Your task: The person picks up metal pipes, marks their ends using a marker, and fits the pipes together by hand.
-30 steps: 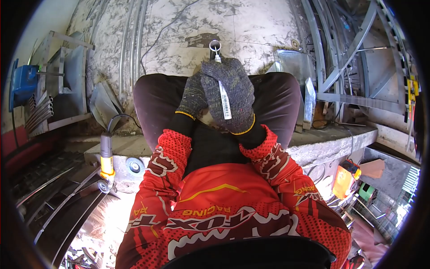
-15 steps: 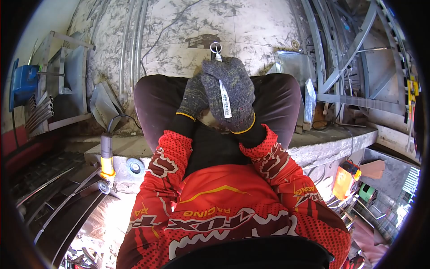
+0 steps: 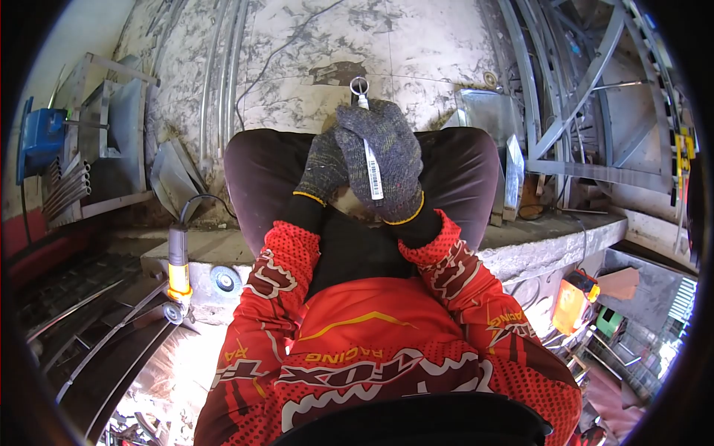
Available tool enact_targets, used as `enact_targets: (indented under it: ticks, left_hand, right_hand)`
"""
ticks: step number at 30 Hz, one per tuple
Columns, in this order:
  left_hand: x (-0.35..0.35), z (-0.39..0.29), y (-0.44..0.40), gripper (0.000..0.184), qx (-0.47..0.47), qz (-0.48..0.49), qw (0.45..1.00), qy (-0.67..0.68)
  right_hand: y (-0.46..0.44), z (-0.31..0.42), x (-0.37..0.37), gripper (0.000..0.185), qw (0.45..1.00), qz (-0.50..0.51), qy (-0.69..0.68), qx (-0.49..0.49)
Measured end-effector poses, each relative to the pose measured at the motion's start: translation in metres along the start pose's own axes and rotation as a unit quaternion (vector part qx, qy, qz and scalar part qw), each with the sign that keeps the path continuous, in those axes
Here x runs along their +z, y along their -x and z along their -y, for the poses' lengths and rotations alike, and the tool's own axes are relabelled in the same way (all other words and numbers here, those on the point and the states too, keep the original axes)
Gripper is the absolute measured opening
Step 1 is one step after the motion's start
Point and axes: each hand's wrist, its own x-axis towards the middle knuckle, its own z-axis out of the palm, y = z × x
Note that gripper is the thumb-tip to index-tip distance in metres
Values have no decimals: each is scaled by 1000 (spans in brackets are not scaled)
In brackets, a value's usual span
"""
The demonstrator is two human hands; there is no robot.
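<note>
My left hand (image 3: 323,165) and my right hand (image 3: 384,157), both in dark grey knit gloves with yellow cuff edges, are clasped together between my knees. The right lies over the left, hiding most of its fingers. Both are closed; what is inside them is hidden. A metal ring (image 3: 358,87) on a short white stem sticks out beyond the knuckles. Down the back of the right glove runs a narrow white strip (image 3: 374,172) with a barcode. Whether ring and strip are one piece, I cannot tell.
An angle grinder (image 3: 178,264) and a grinding disc (image 3: 224,278) are at the left of the concrete ledge (image 3: 547,245). Metal tubes (image 3: 219,74) lie along the floor at left. Steel frames (image 3: 587,97) stand at right. A cable (image 3: 279,56) crosses the floor.
The clasped hands, ring and strip sit slightly lower in the view, and the knees have shifted down a little too. The grip looks the same.
</note>
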Motion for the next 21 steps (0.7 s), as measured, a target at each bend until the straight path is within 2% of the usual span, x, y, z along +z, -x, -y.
enact_targets:
  ticks: [8,14,21]
  left_hand:
    - [-1,0,1,39,1,20,999,-39]
    - [-2,-7,1,38,6,-8,1000,20]
    - [2,2,1,37,-2,2,1000,30]
  right_hand:
    - [1,-2,0,28,1000,15,-10,15]
    - [0,2,-1,28,999,11,-19,37]
    - [0,1,-1,28,1000,6,-10,23]
